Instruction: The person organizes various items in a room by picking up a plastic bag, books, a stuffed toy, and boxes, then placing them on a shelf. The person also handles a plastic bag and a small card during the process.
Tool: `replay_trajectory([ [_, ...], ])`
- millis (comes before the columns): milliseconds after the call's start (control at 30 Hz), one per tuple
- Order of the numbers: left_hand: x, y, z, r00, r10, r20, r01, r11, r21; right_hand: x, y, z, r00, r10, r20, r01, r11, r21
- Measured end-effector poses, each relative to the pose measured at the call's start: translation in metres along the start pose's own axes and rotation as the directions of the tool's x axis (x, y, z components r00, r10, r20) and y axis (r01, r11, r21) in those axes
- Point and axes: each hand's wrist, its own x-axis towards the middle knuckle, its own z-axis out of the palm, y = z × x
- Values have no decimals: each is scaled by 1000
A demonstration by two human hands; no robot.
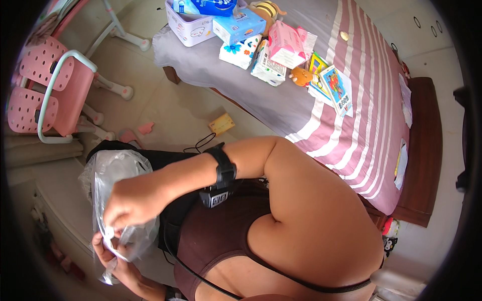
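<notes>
A clear plastic bag lies over my lap at the left, its film crumpled and partly see-through. My right hand reaches across my body, fingers pinched together on the bag's near part. A small white bit shows at those fingertips; I cannot make out whether it is part of the bag. Just below, my left hand has its fingers curled around the bag's gathered film. The two hands almost touch. Whatever the bag contains cannot be made out. A black band with a small device circles my right wrist.
Ahead stands a bed with a striped cover, holding tissue packs, a lilac basket, an orange plush toy and books. A pink chair is at left. A yellow box lies on the floor.
</notes>
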Motion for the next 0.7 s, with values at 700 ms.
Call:
replay_trajectory([
  [700,-10,58,97,946,-170,277,253,920,-299,13,5,2,968,152,200,-157,988,8],
])
